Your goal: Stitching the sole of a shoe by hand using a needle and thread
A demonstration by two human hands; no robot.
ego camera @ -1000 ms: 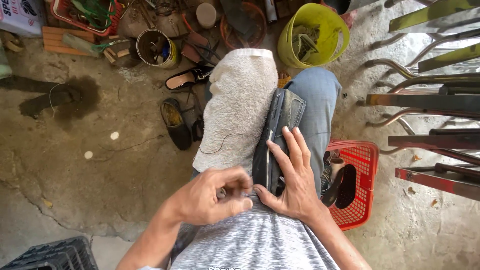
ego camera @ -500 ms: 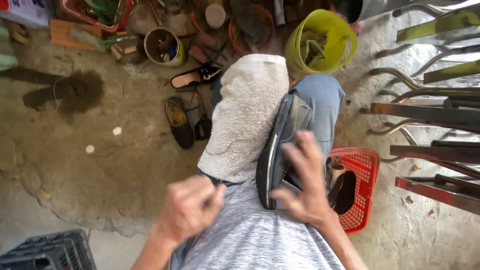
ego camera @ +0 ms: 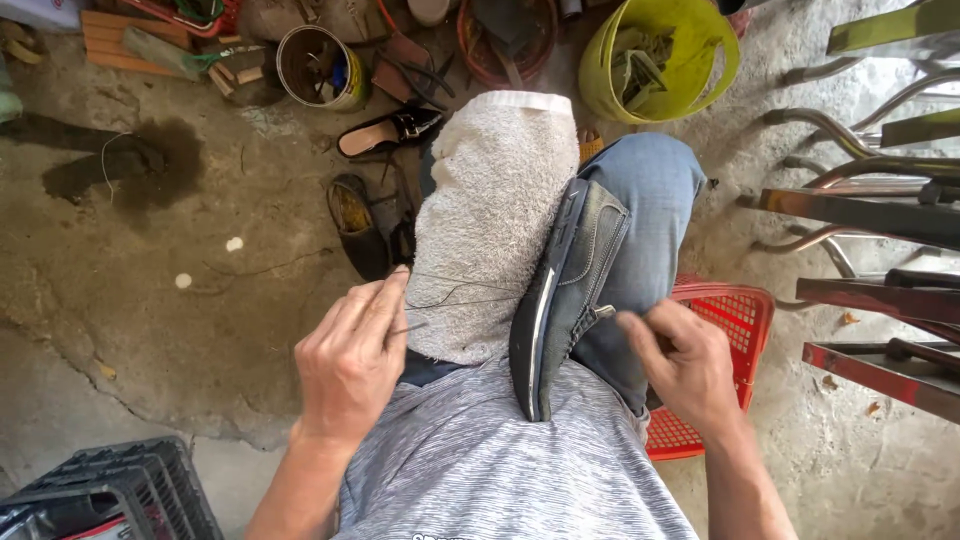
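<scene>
A dark grey shoe (ego camera: 570, 290) stands on its side between my knees, sole edge facing left, wedged against a white towel (ego camera: 495, 210) that covers my left thigh. My left hand (ego camera: 350, 360) is closed on a thin needle and a dark thread (ego camera: 450, 295) that runs across the towel to the shoe. My right hand (ego camera: 680, 365) hovers just right of the shoe, fingers pinched together over the jeans (ego camera: 645, 200); whether it holds thread I cannot tell.
A red plastic crate (ego camera: 735, 330) sits under my right leg. A yellow bucket (ego camera: 665, 60), a tin can (ego camera: 320, 65), loose shoes (ego camera: 385, 130) and tools lie ahead on the concrete floor. A black crate (ego camera: 110, 495) is at lower left. Metal frames (ego camera: 880, 210) line the right.
Both hands have come off the shoe and drawn apart. My left hand has pulled the thread out to the left, and my right hand has moved off to the right.
</scene>
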